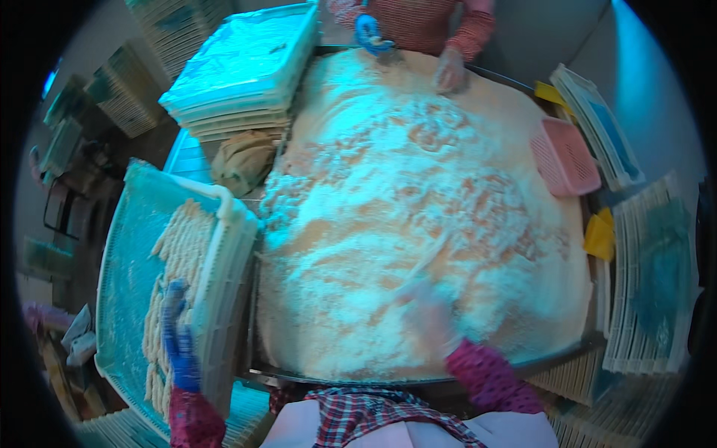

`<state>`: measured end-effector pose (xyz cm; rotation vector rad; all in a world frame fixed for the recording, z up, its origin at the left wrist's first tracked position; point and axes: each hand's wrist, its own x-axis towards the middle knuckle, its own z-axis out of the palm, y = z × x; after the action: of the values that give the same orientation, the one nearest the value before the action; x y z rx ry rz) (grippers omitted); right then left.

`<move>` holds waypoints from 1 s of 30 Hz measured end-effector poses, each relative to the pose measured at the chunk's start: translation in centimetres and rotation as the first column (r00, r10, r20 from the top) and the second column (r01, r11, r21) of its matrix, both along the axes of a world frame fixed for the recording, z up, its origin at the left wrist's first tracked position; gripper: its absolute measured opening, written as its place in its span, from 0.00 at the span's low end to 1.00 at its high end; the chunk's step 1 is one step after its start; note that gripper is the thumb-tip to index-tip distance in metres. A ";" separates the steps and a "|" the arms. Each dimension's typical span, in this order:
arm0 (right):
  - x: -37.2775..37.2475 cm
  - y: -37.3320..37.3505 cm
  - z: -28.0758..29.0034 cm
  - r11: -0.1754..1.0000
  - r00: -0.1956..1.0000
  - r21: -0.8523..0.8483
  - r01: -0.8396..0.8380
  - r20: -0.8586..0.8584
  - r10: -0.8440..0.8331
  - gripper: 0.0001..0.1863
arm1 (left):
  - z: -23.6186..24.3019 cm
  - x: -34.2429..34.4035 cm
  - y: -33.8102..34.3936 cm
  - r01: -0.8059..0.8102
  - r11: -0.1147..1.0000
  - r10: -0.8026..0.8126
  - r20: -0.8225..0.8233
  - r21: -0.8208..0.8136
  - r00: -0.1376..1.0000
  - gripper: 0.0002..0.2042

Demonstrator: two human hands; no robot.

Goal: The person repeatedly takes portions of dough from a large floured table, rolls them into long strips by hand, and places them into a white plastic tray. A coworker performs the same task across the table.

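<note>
My left hand [179, 328], in a blue glove, is motion-blurred over a teal-lined white tray [123, 284], its fingers stretched along rows of pale coated strips [181, 231]. My right hand [429, 313], in a clear glove, is low over a wide bed of pale flour [336, 336]. It is smeared by motion; a long pale streak lies at its fingertips, and I cannot make out whether it is held. Lumpy coated pieces [478, 209] lie in the flour beyond it.
Across the table a co-worker [403, 19] has a blue-gloved hand and a clear-gloved hand at the flour. Stacked trays [231, 67] and a brown bundle [243, 160] sit back left. A pink basket [564, 157], yellow items [597, 235] and white racks [646, 276] line the right edge.
</note>
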<state>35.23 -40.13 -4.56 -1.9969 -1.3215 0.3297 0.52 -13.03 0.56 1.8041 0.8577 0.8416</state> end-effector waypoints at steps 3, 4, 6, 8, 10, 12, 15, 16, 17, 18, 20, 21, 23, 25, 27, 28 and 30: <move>-2.9 -2.5 -0.5 1.000 1.000 -0.025 0.009 0.005 -0.009 0.25 | -1.0 9.7 -4.9 0.330 0.923 -0.234 -0.390 0.199 0.890 0.25; -1.8 -3.8 -0.7 0.984 0.984 -0.011 0.177 0.021 -0.177 0.25 | -5.7 10.6 -4.8 0.288 0.952 -0.238 -0.343 0.104 0.909 0.21; -1.6 -4.4 -1.1 0.942 0.937 -0.017 0.335 0.114 -0.332 0.23 | -11.8 13.3 -5.9 0.336 0.941 -0.335 -0.228 -0.037 0.914 0.16; -1.8 -4.3 -1.2 0.942 0.904 -0.063 0.329 0.308 -0.295 0.18 | -13.6 18.8 -9.6 0.351 0.935 -0.334 -0.221 0.043 0.916 0.19; -1.8 -4.8 -3.3 0.960 0.930 -0.074 0.272 0.276 -0.242 0.13 | -13.0 24.8 -14.1 0.452 0.881 -0.422 -0.201 0.140 0.884 0.24; -1.1 -5.5 -4.6 0.890 0.877 0.113 0.441 0.159 -0.455 0.12 | -10.6 26.9 -17.4 0.674 0.726 -0.624 -0.282 0.137 0.729 0.28; 0.4 -7.3 -5.7 0.842 0.829 0.169 0.513 0.155 -0.537 0.17 | -11.2 24.7 -17.9 0.723 0.441 -0.555 -0.472 0.531 0.685 0.31; 0.3 -7.4 -4.0 0.885 0.848 0.133 0.446 0.253 -0.466 0.19 | -11.6 23.2 -16.6 0.696 0.556 -0.526 -0.456 0.454 0.718 0.28; 0.2 -7.1 -2.7 0.921 0.857 0.098 0.377 0.341 -0.387 0.21 | -12.2 21.6 -14.9 0.653 0.658 -0.486 -0.450 0.375 0.749 0.26; -0.5 -6.5 -2.3 0.970 0.893 -0.019 0.244 0.396 -0.217 0.27 | -13.3 20.2 -14.0 0.607 0.708 -0.394 -0.512 0.361 0.763 0.24; -2.0 -3.8 -2.4 0.989 0.904 -0.109 0.097 0.426 -0.042 0.26 | -11.9 20.0 -14.4 0.609 0.672 -0.403 -0.482 0.422 0.778 0.22; -1.9 -2.5 -2.2 0.990 0.894 -0.141 0.017 0.445 0.048 0.26 | -11.7 20.3 -14.4 0.654 0.620 -0.437 -0.501 0.435 0.747 0.21; -0.3 -2.2 -2.5 0.969 0.856 -0.240 0.062 0.512 0.072 0.25 | -12.5 19.8 -12.9 0.642 0.613 -0.382 -0.539 0.460 0.751 0.20; 1.5 -3.5 -3.2 0.963 0.826 -0.242 0.117 0.562 0.041 0.23 | -13.4 18.7 -10.3 0.603 0.641 -0.379 -0.487 0.475 0.787 0.19; 3.4 -5.7 -3.1 0.977 0.808 -0.148 0.155 0.588 -0.039 0.22 | -12.9 17.1 -9.0 0.609 0.653 -0.334 -0.551 0.450 0.765 0.19; 3.5 -6.1 -2.9 0.978 0.834 -0.123 0.168 0.546 -0.074 0.25 | -12.6 17.6 -9.4 0.611 0.650 -0.371 -0.513 0.452 0.774 0.19; 2.1 -4.9 -2.0 0.975 0.830 -0.087 0.203 0.543 -0.125 0.26 | -11.6 20.1 -11.4 0.615 0.642 -0.442 -0.435 0.458 0.785 0.19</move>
<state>37.36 -45.07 -6.56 -2.4143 -1.4662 -0.2516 20.62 -24.40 -11.04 2.5964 0.1599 0.4632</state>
